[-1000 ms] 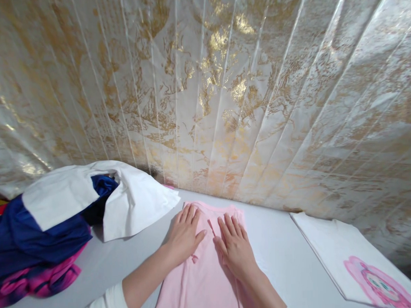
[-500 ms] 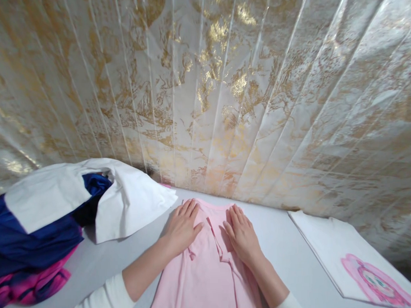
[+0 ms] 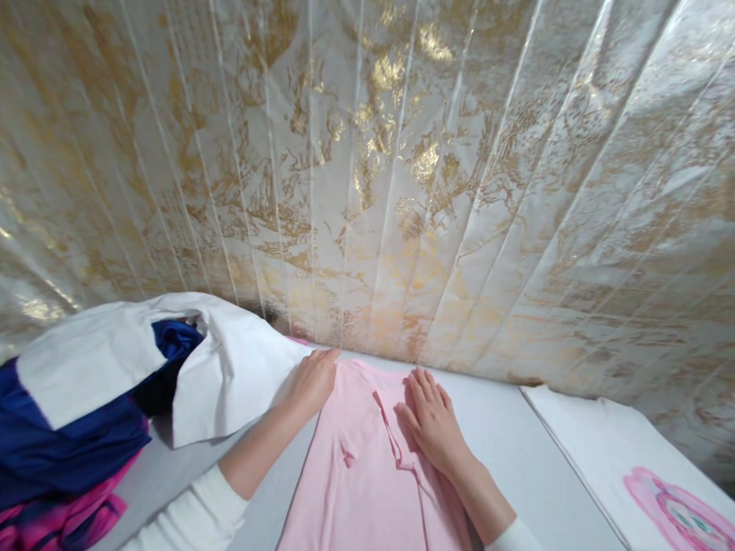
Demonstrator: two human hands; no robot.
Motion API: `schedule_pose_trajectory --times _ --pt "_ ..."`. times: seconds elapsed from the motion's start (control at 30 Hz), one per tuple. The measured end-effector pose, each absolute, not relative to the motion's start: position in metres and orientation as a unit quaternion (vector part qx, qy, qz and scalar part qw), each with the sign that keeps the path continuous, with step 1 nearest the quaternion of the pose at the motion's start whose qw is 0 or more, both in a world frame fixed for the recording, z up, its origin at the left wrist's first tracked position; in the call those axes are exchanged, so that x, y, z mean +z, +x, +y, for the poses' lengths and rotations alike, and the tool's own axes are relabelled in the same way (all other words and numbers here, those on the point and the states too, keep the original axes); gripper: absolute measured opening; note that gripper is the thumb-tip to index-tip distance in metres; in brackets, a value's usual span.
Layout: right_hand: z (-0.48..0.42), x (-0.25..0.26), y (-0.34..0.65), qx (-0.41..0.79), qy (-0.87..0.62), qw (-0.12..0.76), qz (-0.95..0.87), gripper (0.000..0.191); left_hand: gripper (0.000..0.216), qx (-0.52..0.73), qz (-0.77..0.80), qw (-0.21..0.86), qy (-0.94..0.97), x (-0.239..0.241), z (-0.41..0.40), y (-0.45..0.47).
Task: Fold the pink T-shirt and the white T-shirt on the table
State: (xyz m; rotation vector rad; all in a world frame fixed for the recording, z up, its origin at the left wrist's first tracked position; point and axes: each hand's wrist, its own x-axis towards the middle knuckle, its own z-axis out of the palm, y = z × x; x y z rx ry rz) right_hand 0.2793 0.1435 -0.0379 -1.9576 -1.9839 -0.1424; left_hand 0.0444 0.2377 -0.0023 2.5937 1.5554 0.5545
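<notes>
While a gold-patterned sheet rises behind the far edge of the white table, a white garment lies over a dark blue garment at the left. The pink garment is spread in the middle, its neckline near the far edge; a folded white shirt lies toward the right. The right hand presses flat, thumb apart; the left hand is at the pink garment's top left corner, its grip I cannot tell.

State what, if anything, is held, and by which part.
Right hand: nothing, flat on pink cloth garment. Left hand: at its far left corner; grip cannot be told.
</notes>
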Motion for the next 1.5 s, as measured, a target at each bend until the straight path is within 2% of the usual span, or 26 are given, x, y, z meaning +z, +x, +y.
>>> schedule_pose_trajectory --times 0.13,0.23,0.37,0.57,0.73,0.87,1.03,1.3,1.37,1.5 --pt "0.154 -0.019 0.255 -0.031 -0.613 0.228 -0.756 0.036 0.039 0.181 0.478 0.052 0.858 0.011 0.266 0.032" --pt "0.167 -0.010 0.233 -0.013 -0.611 0.249 -0.751 0.019 0.035 0.175 0.454 0.064 0.871 0.013 0.276 0.029" --pt "0.181 -0.013 0.219 -0.011 -0.623 0.263 -0.736 0.010 0.031 0.161 0.432 0.077 0.884 0.012 0.282 0.030" --pt "0.180 -0.015 0.220 0.010 -0.604 0.282 -0.745 0.016 0.030 0.153 0.412 0.091 0.893 0.008 0.290 0.033" --pt "0.171 -0.005 0.214 0.022 -0.523 0.289 -0.801 0.021 0.036 0.144 0.393 0.093 0.903 0.008 0.292 0.030" --pt "0.169 -0.004 0.212 0.020 -0.510 0.290 -0.809 0.026 0.023 0.141 0.396 0.084 0.903 0.011 0.294 0.024" --pt "0.173 -0.013 0.219 0.034 -0.577 0.316 -0.752 0.031 0.014 0.139 0.410 0.067 0.899 0.009 0.293 0.023" --pt "0.178 -0.026 0.220 0.124 -0.557 0.432 -0.698 0.016 0.012 0.140 0.445 0.029 0.884 0.009 0.282 0.033" --pt "0.181 -0.027 0.223 0.148 -0.555 0.455 -0.680 0.015 0.016 0.145 0.453 0.022 0.879 0.012 0.277 0.037" --pt "0.184 -0.023 0.244 0.180 -0.575 0.489 -0.630 0.027 0.035 0.154 0.450 0.021 0.879 0.021 0.255 0.049"
